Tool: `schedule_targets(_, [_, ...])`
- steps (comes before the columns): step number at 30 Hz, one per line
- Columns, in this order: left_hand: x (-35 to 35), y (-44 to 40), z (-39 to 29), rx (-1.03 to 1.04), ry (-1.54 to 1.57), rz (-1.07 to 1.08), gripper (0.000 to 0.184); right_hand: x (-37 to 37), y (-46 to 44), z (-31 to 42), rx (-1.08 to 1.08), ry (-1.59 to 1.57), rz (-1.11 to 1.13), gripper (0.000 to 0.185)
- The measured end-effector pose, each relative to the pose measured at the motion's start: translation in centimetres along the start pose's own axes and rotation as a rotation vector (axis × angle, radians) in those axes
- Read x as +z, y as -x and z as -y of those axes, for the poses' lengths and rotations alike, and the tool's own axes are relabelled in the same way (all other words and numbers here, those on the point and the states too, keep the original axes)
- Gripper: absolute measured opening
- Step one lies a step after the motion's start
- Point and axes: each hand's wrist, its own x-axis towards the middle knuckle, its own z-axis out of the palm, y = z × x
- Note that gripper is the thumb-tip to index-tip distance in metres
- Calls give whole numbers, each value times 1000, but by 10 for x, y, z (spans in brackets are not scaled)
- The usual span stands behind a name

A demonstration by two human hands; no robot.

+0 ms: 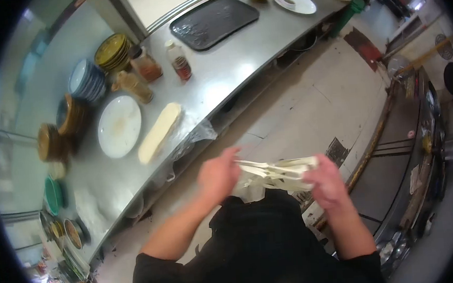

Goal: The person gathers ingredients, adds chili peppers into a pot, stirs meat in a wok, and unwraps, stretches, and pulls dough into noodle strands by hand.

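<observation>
Pale strips of noodle dough (276,170) stretch in several strands between my two hands, in front of my body and above the floor. My left hand (218,178) is closed on one end of the strands. The other end is gripped by my right hand (326,183), its fingers curled round the dough. Some strands sag below the others and look blurred. On the steel counter to the left lies a long slab of dough (160,133), beside a crumpled clear plastic sheet (195,130) hanging over the edge.
Along the steel counter (222,73) stand a white oval plate (120,127), stacked bowls (85,80), bottles (179,60) and a black tray (214,21). A second white plate (294,2) is farther along. On the right runs a stove (395,145).
</observation>
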Motion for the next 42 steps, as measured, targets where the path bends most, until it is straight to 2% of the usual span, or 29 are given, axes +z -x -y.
schedule_targets(3, [-19, -26, 30, -48, -257, -143, 24, -138, -6, 35, -164, -191, -69, 19])
schedule_targets(5, [-39, -47, 63, -234, -505, -183, 18, -232, -6, 61, -237, -377, -159, 14])
schedule_targets(6, [-52, -55, 91, -169, -577, -282, 16, -291, -9, 67, -254, -464, -218, 13])
schedule_targets(8, [-89, -72, 126, -237, -755, -379, 15, -401, -20, 81, -353, -607, -411, 18])
schedule_targets(9, [-111, -81, 129, -287, -880, -432, 14, -456, -32, 87, -365, -626, -416, 18])
schedule_targets(10, [-134, -89, 154, -152, -921, -563, 13, -511, -42, 92, -396, -679, -426, 20])
schedule_targets(11, [-156, -102, 144, -273, -933, -522, 14, -553, -48, 97, -428, -727, -438, 23])
schedule_targets(12, [-167, -110, 118, -250, -929, -602, 15, -585, -54, 105, -438, -735, -450, 23])
schedule_targets(13, [-171, -122, 91, -376, -866, -655, 17, -612, -63, 117, -460, -724, -559, 23])
schedule_targets(14, [-176, -135, 69, -388, -778, -682, 21, -627, -68, 131, -483, -714, -667, 24])
schedule_targets(17, [-165, -192, -6, -245, -665, -824, 23, -645, -82, 161, -431, -738, -749, 24])
schedule_targets(18, [-155, -211, -38, -220, -662, -825, 23, -654, -85, 160, -423, -645, -569, 22])
schedule_targets(19, [-139, -228, -76, -97, -477, -699, 17, -646, -84, 166, -435, -658, -582, 22])
schedule_targets(20, [-121, -243, -113, 21, -293, -565, 13, -621, -82, 177, -439, -453, -507, 20])
schedule_targets(21, [-102, -258, -145, 55, -144, -471, 14, -595, -81, 191, -437, -246, -432, 18])
schedule_targets(22, [-78, -269, -185, 84, 3, -374, 15, -575, -77, 205, -446, -253, -446, 18])
schedule_targets(23, [-39, -262, -272, -15, 227, -290, 12, -555, -73, 222, -418, -170, -389, 17])
schedule_targets(24, [-16, -268, -315, -33, 206, -232, 10, -538, -71, 234, -389, -88, -337, 16])
schedule_targets(25, [0, -290, -302, 272, 76, -108, 10, -529, -73, 244, -399, -94, -362, 16])
schedule_targets(26, [26, -301, -336, 243, 280, 28, 9, -524, -73, 253, -386, -20, -354, 18])
schedule_targets(29, [110, -338, -409, 361, 527, 531, 6, -517, -74, 269, -403, 58, -336, 25])
schedule_targets(31, [161, -356, -460, 271, 489, 856, 16, -518, -78, 279, -402, 33, -253, 33])
schedule_targets(33, [227, -380, -504, 566, 391, 1066, 22, -520, -83, 289, -399, 74, -267, 44])
schedule_targets(34, [257, -383, -528, 507, 384, 1204, 23, -524, -89, 290, -361, 81, -255, 52])
schedule_targets(35, [294, -391, -541, 601, 324, 1276, 26, -530, -100, 285, -422, 456, -430, 58])
schedule_targets(36, [316, -390, -571, 751, 195, 1317, 31, -523, -107, 289, -383, 273, -492, 57])
schedule_targets(37, [344, -391, -583, 738, 311, 1435, 36, -526, -113, 292, -406, 344, -553, 57])
schedule_targets(40, [403, -396, -621, 788, 283, 1669, 40, -543, -118, 315, -395, 346, -903, 45])
schedule_targets(42, [441, -402, -646, 857, 300, 1647, 42, -567, -106, 335, -411, 240, -1092, 38])
